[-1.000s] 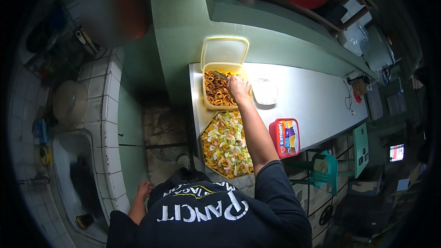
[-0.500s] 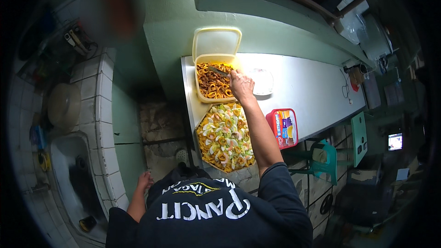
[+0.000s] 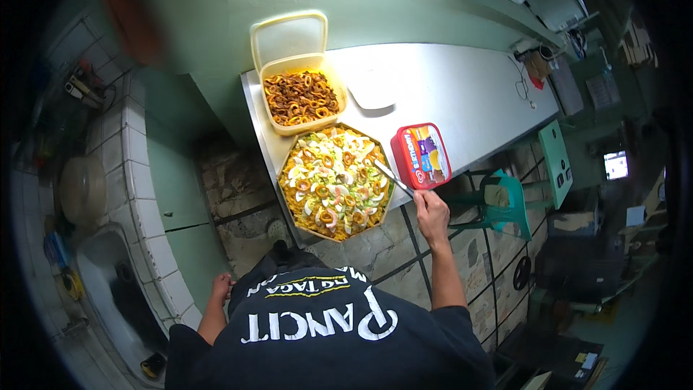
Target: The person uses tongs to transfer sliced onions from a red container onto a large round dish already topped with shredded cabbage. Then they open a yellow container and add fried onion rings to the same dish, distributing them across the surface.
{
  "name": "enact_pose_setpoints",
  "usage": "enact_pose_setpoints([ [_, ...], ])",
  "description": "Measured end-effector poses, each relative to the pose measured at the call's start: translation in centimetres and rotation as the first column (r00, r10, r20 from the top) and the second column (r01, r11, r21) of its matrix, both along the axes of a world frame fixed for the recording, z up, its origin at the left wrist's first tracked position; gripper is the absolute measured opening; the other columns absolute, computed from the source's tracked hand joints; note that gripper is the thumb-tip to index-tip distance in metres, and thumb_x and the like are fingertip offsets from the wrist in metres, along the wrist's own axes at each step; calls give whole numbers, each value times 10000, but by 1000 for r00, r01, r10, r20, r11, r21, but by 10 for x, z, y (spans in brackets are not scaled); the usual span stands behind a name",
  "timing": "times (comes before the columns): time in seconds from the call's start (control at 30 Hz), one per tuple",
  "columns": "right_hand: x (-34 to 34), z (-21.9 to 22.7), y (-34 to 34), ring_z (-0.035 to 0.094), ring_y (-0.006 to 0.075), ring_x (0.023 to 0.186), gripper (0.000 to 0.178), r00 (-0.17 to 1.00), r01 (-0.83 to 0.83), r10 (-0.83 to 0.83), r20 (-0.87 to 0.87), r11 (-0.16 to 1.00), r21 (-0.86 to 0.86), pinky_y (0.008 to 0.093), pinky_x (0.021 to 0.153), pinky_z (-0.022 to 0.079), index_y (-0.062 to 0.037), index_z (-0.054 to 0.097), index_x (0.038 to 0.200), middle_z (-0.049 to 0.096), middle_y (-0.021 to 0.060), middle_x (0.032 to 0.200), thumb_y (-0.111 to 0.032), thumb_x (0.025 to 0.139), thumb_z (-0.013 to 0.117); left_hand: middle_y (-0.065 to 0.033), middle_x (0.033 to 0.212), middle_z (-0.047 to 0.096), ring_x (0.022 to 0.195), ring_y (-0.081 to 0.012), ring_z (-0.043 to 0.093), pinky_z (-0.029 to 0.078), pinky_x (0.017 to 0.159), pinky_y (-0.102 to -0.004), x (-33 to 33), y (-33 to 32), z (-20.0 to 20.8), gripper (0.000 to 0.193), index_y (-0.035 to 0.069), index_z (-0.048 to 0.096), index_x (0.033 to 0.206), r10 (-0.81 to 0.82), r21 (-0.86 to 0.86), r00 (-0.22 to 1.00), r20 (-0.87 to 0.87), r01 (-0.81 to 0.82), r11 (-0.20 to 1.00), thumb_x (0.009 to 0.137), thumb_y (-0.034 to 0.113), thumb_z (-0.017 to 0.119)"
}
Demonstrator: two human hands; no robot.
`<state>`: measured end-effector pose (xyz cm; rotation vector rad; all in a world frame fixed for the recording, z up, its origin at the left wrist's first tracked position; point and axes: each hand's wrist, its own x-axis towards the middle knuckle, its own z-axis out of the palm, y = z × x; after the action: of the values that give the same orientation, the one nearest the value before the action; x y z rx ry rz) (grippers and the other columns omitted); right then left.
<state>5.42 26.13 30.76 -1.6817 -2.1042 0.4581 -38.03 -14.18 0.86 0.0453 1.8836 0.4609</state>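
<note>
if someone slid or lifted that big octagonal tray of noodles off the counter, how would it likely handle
The octagonal tray is heaped edge to edge with noodles and toppings, so it is probably heavy. It looks thin-walled and may sag if lifted by one edge. One corner overhangs the steel counter, so a push toward the person could tip it.
</note>
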Motion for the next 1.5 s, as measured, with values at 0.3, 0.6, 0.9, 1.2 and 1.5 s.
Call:
enact_pose_setpoints([
  [0.3, 15, -34, -69, 642, 365, 816, 216, 995, 74, -69, 73, 995, -68, 457, 708, 496, -74, 691, 937, 652, 126, 868, -250, 950, 566, 9, 945, 657, 682, -126, 607, 479, 610, -346, -11, 50, 8, 416, 192, 528, 1352, -51, 34, 998, 47, 49, 998, 982, 381, 511],
  [0.6, 2, -7, -42, 630, 367, 786, 187, 998, 24, -21, -56, 999, 39, 446, 685, 487, -54, 677, 942, 632, 137, 847, -202, 955, 565, 11, 940, 664, 690, -133, 606, 475, 606, -367, -4, 41, 1, 409, 188, 523, 1355, -43, 77, 997, 56, 39, 996, 987, 367, 513],
  [0.9, -148, -45, 86, 667, 331, 746, 199, 956, -289, 289, 43, 910, 299, 415, 658, 532, -78, 673, 974, 660, 117, 879, -240, 968, 558, -8, 948, 665, 696, -143, 613, 465, 594, -366, 0, 16, -6, 397, 190, 522, 1341, 37, -12, 998, 42, -37, 999, 982, 358, 506],
  [1.2, -268, -72, 147, 672, 352, 754, 261, 889, -415, 341, 305, 882, 224, 485, 646, 536, -63, 608, 886, 640, 130, 903, -299, 971, 540, -1, 915, 650, 647, -131, 565, 429, 556, -324, 8, -4, 8, 341, 184, 545, 1279, 222, -24, 973, 68, -221, 975, 977, 336, 500],
  [1.5, -255, -55, 167, 674, 356, 849, 277, 924, -334, 297, 239, 933, 131, 493, 733, 529, -69, 634, 932, 668, 142, 978, -323, 971, 529, -1, 927, 647, 672, -125, 532, 445, 576, -328, 7, -23, -3, 334, 181, 556, 1267, 169, -62, 985, 25, -167, 984, 976, 337, 507],
])
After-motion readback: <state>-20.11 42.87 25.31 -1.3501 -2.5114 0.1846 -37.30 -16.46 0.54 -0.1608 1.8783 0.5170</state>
